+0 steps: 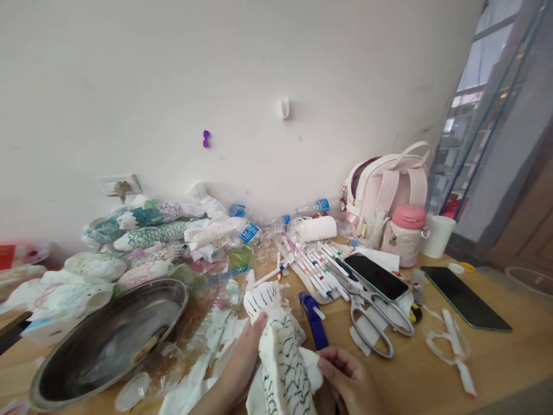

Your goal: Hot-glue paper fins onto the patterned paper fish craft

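A white fish made of paper or cloth (287, 357), with dark scale marks on its body and a striped tail, lies at the front of the table. My left hand (246, 351) is closed around its left side, just below the tail. With thumb and fingers, my right hand (348, 377) pinches a plain white flap (311, 369) that sticks out from the fish's right side. Part of the fish's lower end runs out of view. Just beyond my right hand is a dark blue tool (314, 320), whose exact kind I cannot make out.
To the left stands an oval metal basin (108, 334), with several painted fish (151, 233) behind it. Marker pens (317, 268), large scissors (374, 323), a phone (375, 276) and a dark tablet (466, 297) lie to the right. A pink backpack (389, 184) and bottle (406, 236) stand behind.
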`<state>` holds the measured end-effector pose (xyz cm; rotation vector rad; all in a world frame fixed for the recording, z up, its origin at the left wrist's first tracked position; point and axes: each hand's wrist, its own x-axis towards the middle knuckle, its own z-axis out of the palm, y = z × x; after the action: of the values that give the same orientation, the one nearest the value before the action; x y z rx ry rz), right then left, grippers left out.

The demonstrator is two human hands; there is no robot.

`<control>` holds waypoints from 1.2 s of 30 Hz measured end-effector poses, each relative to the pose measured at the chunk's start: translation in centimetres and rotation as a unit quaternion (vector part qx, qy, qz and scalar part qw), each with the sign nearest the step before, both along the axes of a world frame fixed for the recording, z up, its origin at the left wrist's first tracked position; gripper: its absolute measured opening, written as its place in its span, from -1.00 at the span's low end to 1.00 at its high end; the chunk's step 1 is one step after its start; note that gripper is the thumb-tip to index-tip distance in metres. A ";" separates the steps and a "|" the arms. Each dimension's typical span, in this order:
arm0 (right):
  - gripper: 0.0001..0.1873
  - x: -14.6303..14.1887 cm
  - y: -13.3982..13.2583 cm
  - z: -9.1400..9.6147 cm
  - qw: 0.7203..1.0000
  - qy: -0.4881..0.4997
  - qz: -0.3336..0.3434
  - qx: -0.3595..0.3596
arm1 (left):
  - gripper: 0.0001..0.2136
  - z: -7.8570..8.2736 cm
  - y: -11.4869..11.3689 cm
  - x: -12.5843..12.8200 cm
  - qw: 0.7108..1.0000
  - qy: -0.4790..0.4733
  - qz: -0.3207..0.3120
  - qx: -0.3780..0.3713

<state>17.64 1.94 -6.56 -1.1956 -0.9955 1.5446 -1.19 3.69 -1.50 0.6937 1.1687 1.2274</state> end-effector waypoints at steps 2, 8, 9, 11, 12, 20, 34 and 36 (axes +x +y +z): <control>-0.40 0.0 -0.1 -0.5 1.000 0.009 0.003 0.012 | -0.60 -0.1 0.0 -0.1 0.999 -0.030 -0.026 -0.024; -0.45 0.0 -0.3 -1.0 0.999 -0.008 0.002 0.039 | -0.52 0.0 0.0 -0.1 0.977 -0.170 -0.057 -0.114; -0.43 0.0 -0.3 -0.9 0.999 -0.011 0.003 0.037 | -0.54 0.0 0.0 -0.1 0.976 -0.173 -0.056 -0.121; -0.39 0.0 -0.3 -0.5 0.999 -0.013 -0.003 0.032 | -0.59 0.2 0.0 -0.1 0.977 -0.165 -0.051 -0.125; -0.38 0.1 -0.3 -0.4 0.999 -0.011 -0.007 0.031 | -0.62 0.3 0.0 -0.1 0.978 -0.161 -0.048 -0.122; -0.51 1.8 0.8 0.5 0.988 -0.087 -0.060 0.110 | -0.65 0.9 0.3 0.1 0.967 -0.199 -0.061 -0.144; -0.74 0.2 4.8 3.1 0.868 -0.449 0.001 0.212 | -0.65 1.6 0.1 0.3 0.971 -0.181 -0.051 -0.150; -0.73 1.1 4.5 2.8 0.891 -0.401 -0.011 0.213 | -0.67 1.3 0.2 0.2 0.968 -0.200 -0.058 -0.141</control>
<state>18.70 6.42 -3.73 -1.5247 -1.7334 0.7048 -1.01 3.86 -0.19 0.2788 0.9242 1.0166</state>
